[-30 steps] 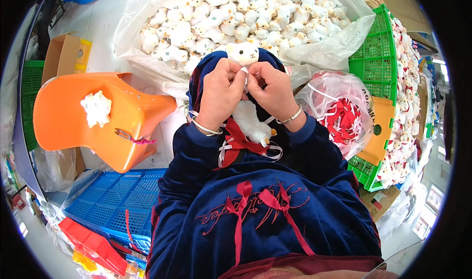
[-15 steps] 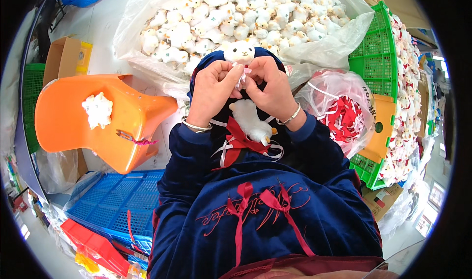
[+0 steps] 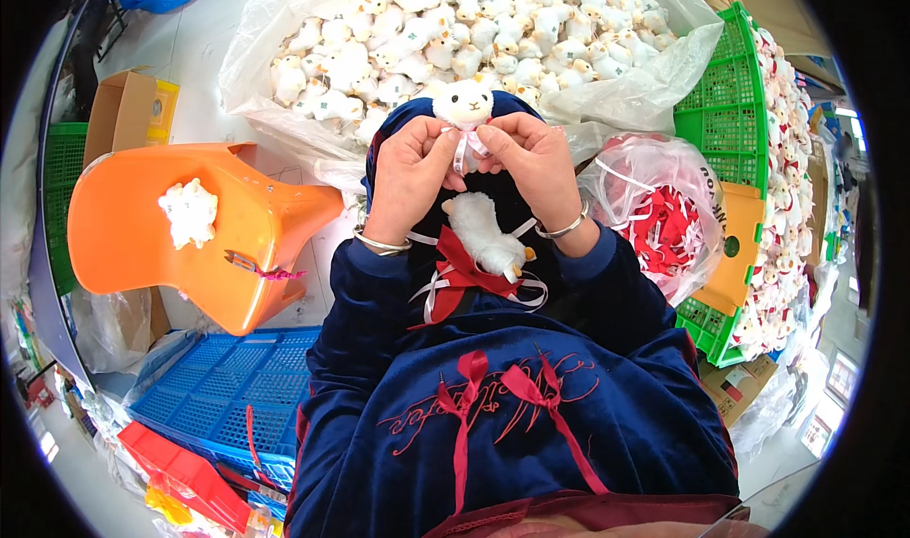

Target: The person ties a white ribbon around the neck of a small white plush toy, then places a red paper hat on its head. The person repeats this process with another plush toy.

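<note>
A small white plush toy (image 3: 464,103) with dark eyes is propped on my knees, its face toward me. At its neck sits a pale pink ribbon (image 3: 467,143) looped into a bow. My left hand (image 3: 414,171) pinches the ribbon's left side, while my right hand (image 3: 533,165) pinches its right side. Both are closed, with the fingertips close together under the toy's chin. On my lap below lies a second white plush toy (image 3: 485,235), over red fabric pieces (image 3: 457,271) with white ribbon ends.
A big clear plastic bag (image 3: 256,54) heaped with white plush toys lies ahead. An orange chair (image 3: 123,230) at left bears one toy and small snips (image 3: 242,261). To the right are a bag of red fabric pieces (image 3: 664,230) and a green crate (image 3: 725,92). A blue crate (image 3: 223,382) stands lower left.
My hands have drawn slightly apart, the right one moving outward. The bow now shows more plainly at the toy's neck, and the toy's head tilts up a little.
</note>
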{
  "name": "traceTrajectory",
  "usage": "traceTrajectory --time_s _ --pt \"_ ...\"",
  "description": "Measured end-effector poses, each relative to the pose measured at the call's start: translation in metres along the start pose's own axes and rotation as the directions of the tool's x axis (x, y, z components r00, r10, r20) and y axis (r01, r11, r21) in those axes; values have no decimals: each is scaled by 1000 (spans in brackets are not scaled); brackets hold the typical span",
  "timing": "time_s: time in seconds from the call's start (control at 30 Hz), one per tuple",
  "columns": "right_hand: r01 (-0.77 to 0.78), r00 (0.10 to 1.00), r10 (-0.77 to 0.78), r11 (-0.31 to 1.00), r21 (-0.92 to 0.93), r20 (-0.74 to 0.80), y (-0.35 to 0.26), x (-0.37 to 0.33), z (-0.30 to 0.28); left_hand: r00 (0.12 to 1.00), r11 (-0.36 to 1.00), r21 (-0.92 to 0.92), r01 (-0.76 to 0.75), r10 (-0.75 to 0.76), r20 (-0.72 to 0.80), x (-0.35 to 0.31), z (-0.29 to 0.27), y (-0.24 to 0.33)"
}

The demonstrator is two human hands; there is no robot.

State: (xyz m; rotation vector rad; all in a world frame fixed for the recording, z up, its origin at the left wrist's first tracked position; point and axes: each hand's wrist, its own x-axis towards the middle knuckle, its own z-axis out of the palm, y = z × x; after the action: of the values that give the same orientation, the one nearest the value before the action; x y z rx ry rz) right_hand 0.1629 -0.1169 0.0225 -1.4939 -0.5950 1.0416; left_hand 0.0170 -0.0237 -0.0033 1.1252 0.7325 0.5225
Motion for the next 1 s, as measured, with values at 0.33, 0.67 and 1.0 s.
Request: traceTrajectory --time_s 0.33,0.67,1.0 --pt "135 990 -134 991 -21 34 16 0 0 997 996 -68 -60 56 -47 -3 4 -9" --pt "93 990 -82 991 -95 114 7 0 -3 997 999 -39 -34 32 -68 -2 7 -2" --pt "241 970 -240 966 -93 21 28 3 2 995 985 -152 -85 74 -72 -3 8 -21"
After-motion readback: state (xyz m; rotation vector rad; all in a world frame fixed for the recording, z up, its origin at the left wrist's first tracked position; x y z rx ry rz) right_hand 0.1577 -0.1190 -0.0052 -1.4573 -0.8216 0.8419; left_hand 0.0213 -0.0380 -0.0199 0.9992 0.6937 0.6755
